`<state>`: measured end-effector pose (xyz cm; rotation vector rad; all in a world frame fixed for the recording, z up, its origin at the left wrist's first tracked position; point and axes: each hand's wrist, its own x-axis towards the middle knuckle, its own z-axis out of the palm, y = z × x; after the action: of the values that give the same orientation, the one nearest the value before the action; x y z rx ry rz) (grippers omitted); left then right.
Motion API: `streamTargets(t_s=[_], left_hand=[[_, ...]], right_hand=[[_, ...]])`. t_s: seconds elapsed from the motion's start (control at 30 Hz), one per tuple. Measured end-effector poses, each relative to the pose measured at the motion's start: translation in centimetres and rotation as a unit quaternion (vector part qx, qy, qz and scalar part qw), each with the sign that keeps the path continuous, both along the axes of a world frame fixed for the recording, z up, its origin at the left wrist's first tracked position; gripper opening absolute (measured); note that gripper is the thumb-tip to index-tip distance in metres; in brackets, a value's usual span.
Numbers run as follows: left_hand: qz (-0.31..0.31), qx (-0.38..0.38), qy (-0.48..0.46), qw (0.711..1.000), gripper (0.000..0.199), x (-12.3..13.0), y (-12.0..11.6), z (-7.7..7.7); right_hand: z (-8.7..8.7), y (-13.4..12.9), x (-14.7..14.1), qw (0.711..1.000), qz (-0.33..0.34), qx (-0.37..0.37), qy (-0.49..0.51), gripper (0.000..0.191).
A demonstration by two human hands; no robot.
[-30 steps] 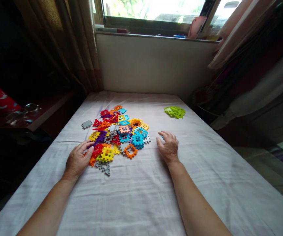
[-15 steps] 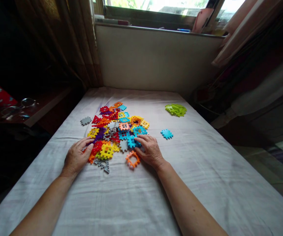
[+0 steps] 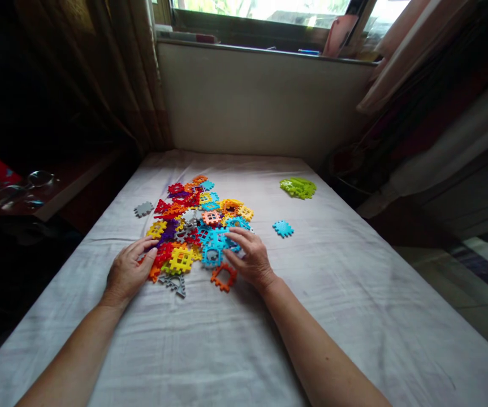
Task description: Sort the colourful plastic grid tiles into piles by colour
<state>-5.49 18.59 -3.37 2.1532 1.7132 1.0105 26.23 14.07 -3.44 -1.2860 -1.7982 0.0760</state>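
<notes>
A heaped pile of colourful plastic interlocking tiles with notched edges lies on the sheet. My left hand [image 3: 128, 270] rests against the pile's left edge, fingers stretched out beside a red tile [image 3: 164, 255] and a yellow tile [image 3: 156, 229]. At the right side of the pile, my right hand [image 3: 250, 259] has its fingers apart over blue tiles [image 3: 213, 256], touching them without a visible grip. Below its thumb lies an orange frame tile [image 3: 217, 281]. A yellow window tile [image 3: 181, 260] and a grey triangular tile [image 3: 175, 284] sit at the front.
Green tiles [image 3: 298, 187] are gathered at the back right, with a single blue tile [image 3: 283, 229] in front of them. One grey tile [image 3: 143, 209] lies left of the pile. Eyeglasses [image 3: 40, 179] rest on a dark side table [image 3: 63, 195]. Curtains and hanging cloth flank the bed.
Blue tiles have shifted toward the front under my right hand, and one with a round opening now covers the grey tile there. The orange frame tile has turned slightly. My left hand stays put.
</notes>
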Motion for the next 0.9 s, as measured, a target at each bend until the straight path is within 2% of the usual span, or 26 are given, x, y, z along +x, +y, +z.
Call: streamTargets(t_s=[0.1,0.2,0.3,0.4,0.53,0.63,0.9], left_hand=[[-0.001,0.000,-0.002,1.000,0.040,0.0,0.0,0.0],[-0.004,0.000,-0.002,1.000,0.039,0.0,0.0,0.1],[-0.004,0.002,0.003,1.000,0.037,0.0,0.0,0.2],[0.000,0.004,0.005,1.000,0.036,0.1,0.0,0.3],[0.000,-0.001,0.007,1.000,0.038,0.1,-0.1,0.4],[-0.002,-0.001,0.008,1.000,0.039,0.2,-0.1,0.4],[-0.002,0.001,0.003,1.000,0.040,0.1,-0.1,0.3]], right_hand=[[0.2,0.5,3.6,0.990,-0.137,-0.002,0.024,0.031],[-0.2,0.5,7.8,0.958,-0.284,-0.040,0.015,0.030],[-1.0,0.2,10.7,0.925,-0.372,-0.080,-0.007,0.031],[-1.5,0.0,11.5,0.911,-0.395,-0.113,-0.028,0.034],[-1.4,0.2,10.8,0.905,-0.395,-0.146,-0.054,0.039],[-1.3,0.4,10.4,0.905,-0.387,-0.160,-0.073,0.034],[-1.5,0.1,11.2,0.883,-0.438,-0.156,-0.057,0.032]])
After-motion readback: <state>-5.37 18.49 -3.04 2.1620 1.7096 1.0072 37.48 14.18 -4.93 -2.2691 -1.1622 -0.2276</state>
